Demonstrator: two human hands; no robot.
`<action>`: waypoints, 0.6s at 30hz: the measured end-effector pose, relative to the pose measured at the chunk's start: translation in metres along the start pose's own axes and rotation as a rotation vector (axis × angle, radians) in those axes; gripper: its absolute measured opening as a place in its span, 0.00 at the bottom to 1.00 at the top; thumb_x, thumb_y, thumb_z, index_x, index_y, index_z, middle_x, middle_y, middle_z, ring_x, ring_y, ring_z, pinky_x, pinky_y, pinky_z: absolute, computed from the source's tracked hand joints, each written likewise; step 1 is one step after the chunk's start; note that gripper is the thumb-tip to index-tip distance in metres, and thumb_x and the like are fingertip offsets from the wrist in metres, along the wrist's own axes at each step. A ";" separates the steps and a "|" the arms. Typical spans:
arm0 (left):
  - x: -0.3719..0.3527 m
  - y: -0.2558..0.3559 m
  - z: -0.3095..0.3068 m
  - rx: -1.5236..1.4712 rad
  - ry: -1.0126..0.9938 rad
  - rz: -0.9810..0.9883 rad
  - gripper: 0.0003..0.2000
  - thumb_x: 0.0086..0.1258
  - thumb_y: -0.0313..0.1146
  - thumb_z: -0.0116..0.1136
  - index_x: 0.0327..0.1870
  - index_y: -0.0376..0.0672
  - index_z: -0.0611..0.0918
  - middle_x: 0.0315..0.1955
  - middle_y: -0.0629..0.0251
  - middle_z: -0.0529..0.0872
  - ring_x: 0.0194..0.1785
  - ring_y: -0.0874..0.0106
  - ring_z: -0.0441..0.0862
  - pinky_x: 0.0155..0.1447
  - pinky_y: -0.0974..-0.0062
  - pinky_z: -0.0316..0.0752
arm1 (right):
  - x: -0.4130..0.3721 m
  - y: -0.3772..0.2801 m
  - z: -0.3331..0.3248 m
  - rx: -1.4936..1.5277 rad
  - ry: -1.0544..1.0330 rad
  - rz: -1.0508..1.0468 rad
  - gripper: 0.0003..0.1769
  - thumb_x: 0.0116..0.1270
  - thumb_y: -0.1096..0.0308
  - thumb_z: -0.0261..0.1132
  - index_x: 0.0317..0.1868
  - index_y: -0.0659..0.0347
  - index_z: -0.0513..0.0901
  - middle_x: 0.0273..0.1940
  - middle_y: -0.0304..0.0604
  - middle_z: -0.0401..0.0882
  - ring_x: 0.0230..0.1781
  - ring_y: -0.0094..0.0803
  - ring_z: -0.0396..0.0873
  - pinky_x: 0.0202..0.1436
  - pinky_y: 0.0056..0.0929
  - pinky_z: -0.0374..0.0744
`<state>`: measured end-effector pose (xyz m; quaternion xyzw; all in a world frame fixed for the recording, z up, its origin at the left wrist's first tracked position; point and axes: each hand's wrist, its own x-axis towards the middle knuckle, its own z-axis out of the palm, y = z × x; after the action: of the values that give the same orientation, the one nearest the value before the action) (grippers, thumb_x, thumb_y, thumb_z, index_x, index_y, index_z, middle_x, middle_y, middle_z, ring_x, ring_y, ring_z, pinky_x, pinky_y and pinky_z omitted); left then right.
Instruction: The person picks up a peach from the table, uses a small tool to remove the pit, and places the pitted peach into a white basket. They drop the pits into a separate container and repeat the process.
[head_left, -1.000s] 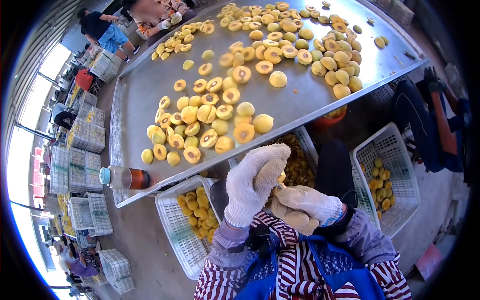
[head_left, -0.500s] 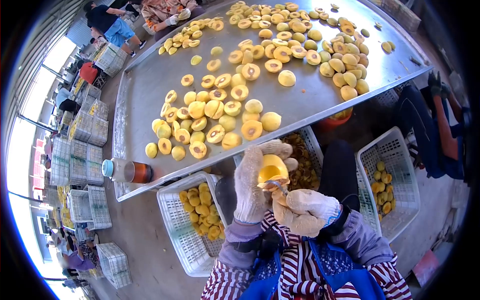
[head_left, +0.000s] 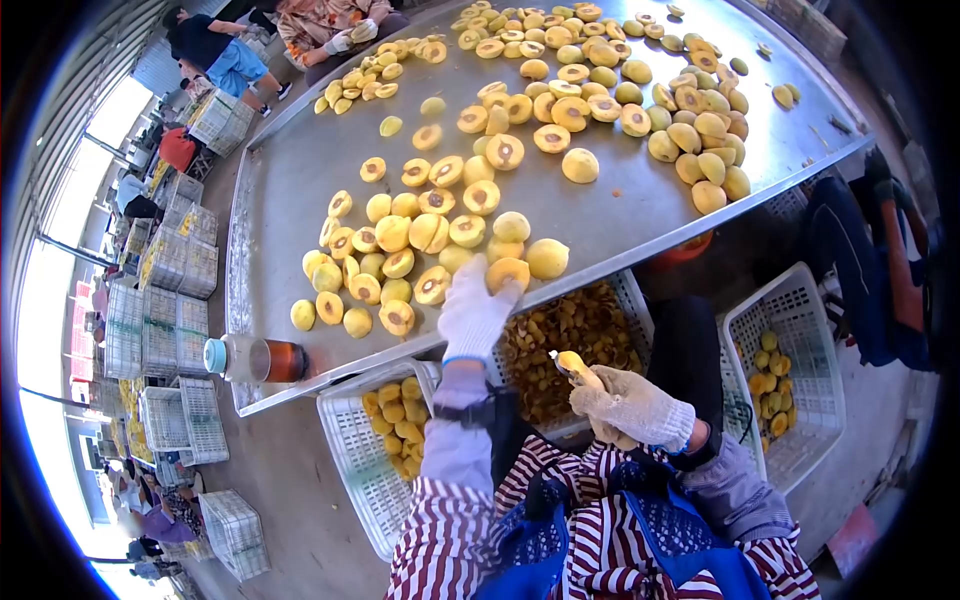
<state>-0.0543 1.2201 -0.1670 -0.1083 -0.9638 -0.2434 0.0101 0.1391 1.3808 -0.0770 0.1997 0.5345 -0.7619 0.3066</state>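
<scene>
My left hand (head_left: 476, 312), in a white knitted glove, reaches over the near edge of the metal table. Its thumb and fingers close around a cut peach half (head_left: 508, 273) at the front of a group of halves. My right hand (head_left: 640, 408), gloved too, is closed on a small hand tool (head_left: 575, 368) with a yellow body and a bright tip pointing up and left. It hovers in front of a crate of brown-yellow scraps (head_left: 570, 340). More peach halves (head_left: 430, 232) lie near my left hand, some cut side up with brown centres.
The metal table (head_left: 330, 150) has a raised rim. A bottle of dark liquid (head_left: 255, 358) lies at its left corner. White crates with peach halves stand at left (head_left: 350, 440) and right (head_left: 815, 400). A co-worker's gloved hands (head_left: 352, 35) are across the table; another person (head_left: 870, 260) is at right.
My left hand has moved up and away from my right, onto a peach half on the table. The hollowed yellow half it held has left it. My right hand has drawn slightly right with the tool.
</scene>
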 end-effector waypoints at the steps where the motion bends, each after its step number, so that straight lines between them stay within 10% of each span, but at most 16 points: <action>1: 0.012 0.009 0.003 0.034 -0.110 -0.031 0.28 0.58 0.49 0.71 0.59 0.48 0.81 0.54 0.57 0.85 0.58 0.57 0.82 0.61 0.63 0.76 | -0.001 -0.002 0.000 -0.016 0.035 0.009 0.18 0.74 0.54 0.63 0.48 0.60 0.73 0.21 0.32 0.72 0.12 0.15 0.65 0.14 0.15 0.64; 7: 0.022 0.018 0.012 -0.263 -0.343 -0.235 0.32 0.57 0.47 0.73 0.60 0.41 0.77 0.52 0.54 0.85 0.53 0.61 0.85 0.60 0.65 0.76 | -0.002 -0.003 -0.005 -0.107 0.089 0.021 0.20 0.73 0.49 0.62 0.49 0.57 0.74 0.21 0.33 0.72 0.15 0.17 0.68 0.18 0.19 0.67; 10: 0.000 0.027 -0.016 -0.931 -0.406 -0.215 0.27 0.63 0.36 0.71 0.61 0.37 0.76 0.53 0.60 0.85 0.54 0.68 0.83 0.61 0.71 0.75 | 0.010 0.002 -0.010 -0.458 0.202 -0.045 0.23 0.73 0.45 0.61 0.48 0.58 0.76 0.23 0.42 0.78 0.19 0.33 0.79 0.24 0.31 0.75; 14: -0.043 0.036 -0.039 -0.974 -0.520 -0.030 0.29 0.70 0.38 0.65 0.69 0.39 0.70 0.54 0.60 0.82 0.55 0.68 0.83 0.53 0.70 0.83 | 0.020 0.011 -0.005 -0.972 0.343 -0.330 0.18 0.70 0.53 0.66 0.45 0.60 0.79 0.24 0.40 0.81 0.22 0.19 0.79 0.24 0.23 0.76; 18: -0.063 0.031 -0.038 -1.664 -0.468 -0.220 0.32 0.70 0.44 0.62 0.71 0.38 0.69 0.58 0.49 0.80 0.55 0.55 0.84 0.51 0.62 0.85 | 0.002 -0.005 0.005 -0.522 0.361 -0.258 0.24 0.69 0.45 0.65 0.49 0.59 0.78 0.31 0.58 0.83 0.35 0.56 0.84 0.37 0.44 0.80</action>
<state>0.0126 1.2159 -0.1236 -0.0342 -0.4550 -0.8397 -0.2943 0.1340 1.3769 -0.0731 0.1769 0.7778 -0.5844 0.1491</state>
